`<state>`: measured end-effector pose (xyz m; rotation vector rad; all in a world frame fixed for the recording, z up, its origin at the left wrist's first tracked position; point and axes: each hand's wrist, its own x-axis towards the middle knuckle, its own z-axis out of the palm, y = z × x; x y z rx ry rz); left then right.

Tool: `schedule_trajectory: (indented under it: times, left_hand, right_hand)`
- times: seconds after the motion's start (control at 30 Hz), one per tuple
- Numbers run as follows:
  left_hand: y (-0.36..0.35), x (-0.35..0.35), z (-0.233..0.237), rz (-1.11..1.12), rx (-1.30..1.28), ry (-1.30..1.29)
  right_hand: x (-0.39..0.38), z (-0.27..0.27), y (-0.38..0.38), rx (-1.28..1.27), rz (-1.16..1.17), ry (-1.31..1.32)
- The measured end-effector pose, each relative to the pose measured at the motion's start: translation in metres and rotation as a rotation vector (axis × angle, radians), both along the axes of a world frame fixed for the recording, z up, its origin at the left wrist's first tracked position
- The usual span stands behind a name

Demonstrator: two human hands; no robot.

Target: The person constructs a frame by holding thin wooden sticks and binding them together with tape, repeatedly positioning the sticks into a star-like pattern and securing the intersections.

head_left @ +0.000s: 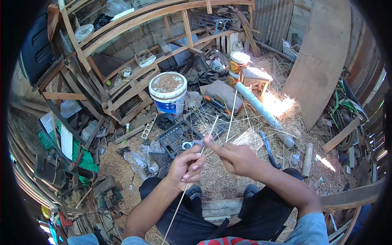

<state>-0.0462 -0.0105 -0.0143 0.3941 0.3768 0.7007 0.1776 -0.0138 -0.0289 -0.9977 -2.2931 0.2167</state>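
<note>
A thin pale strip (177, 209), which looks like split bamboo or cane, runs from near my lap up through my left hand (185, 168) and past its fingertips. The fingers of that hand are curled round it. My right hand (236, 158) is closed, with its thumb and forefinger at the upper part of the strip, close to the left fingertips. A small greyish piece (198, 142) shows between the two hands; I cannot make out what it is. Beyond the hands, another pale strip (232, 114) leans upward near several loose ones.
A blue-handled long knife (267, 149) lies on the shavings to the right. Ahead are an open tool case (177, 136), a white bucket (168, 96), a long grey-blue tube (261, 108) and a small wooden stool (255, 75). A wooden board (320, 61) leans at the right.
</note>
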Motion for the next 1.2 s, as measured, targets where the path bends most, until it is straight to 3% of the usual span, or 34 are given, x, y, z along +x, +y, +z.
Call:
schedule_trajectory:
  times: [0.27,0.37,0.43,0.47,0.5,0.57,0.6,0.63,0.73,0.83,0.93,1.07,1.2]
  left_hand:
    - [0.001,0.001,-0.004,-0.029,0.004,-0.009]
    - [-0.013,0.002,0.0,-0.111,0.081,0.014]
    - [-0.012,0.001,-0.005,-0.054,0.041,-0.035]
    - [-0.011,0.001,-0.007,-0.014,0.022,-0.068]
    - [-0.008,-0.002,-0.006,0.002,0.048,-0.057]
    - [-0.004,-0.002,-0.002,0.034,0.036,-0.013]
    - [-0.003,-0.002,-0.001,0.043,0.03,0.013]
    - [-0.003,-0.002,-0.003,0.042,0.032,0.021]
    - [-0.005,0.0,0.001,0.074,0.048,0.103]
    - [-0.006,-0.004,0.0,0.053,0.078,0.066]
    - [-0.006,-0.005,-0.004,0.033,0.052,-0.023]
    - [-0.018,-0.004,-0.002,-0.059,0.103,0.063]
    - [-0.013,-0.003,-0.004,0.01,0.056,-0.009]
  right_hand:
    - [0.016,0.001,0.022,0.011,-0.154,0.076]
    - [0.063,-0.014,0.062,-0.08,-0.456,0.214]
    - [0.068,0.006,0.051,-0.151,-0.483,0.314]
    - [0.068,0.015,0.05,-0.185,-0.484,0.356]
    - [0.065,-0.005,0.057,0.024,-0.302,0.414]
    - [0.036,0.019,0.023,-0.186,-0.123,0.274]
    - [0.028,0.004,0.018,-0.133,-0.057,0.146]
    - [0.015,0.01,0.004,-0.245,-0.001,0.077]
    - [-0.006,0.009,-0.013,-0.148,0.13,-0.015]
    - [-0.004,0.012,-0.009,-0.137,0.019,-0.152]
    - [0.003,0.001,0.006,-0.063,-0.065,-0.05]
    - [0.051,-0.014,0.059,-0.124,-0.368,0.294]
    - [0.059,-0.001,0.055,-0.128,-0.29,0.315]
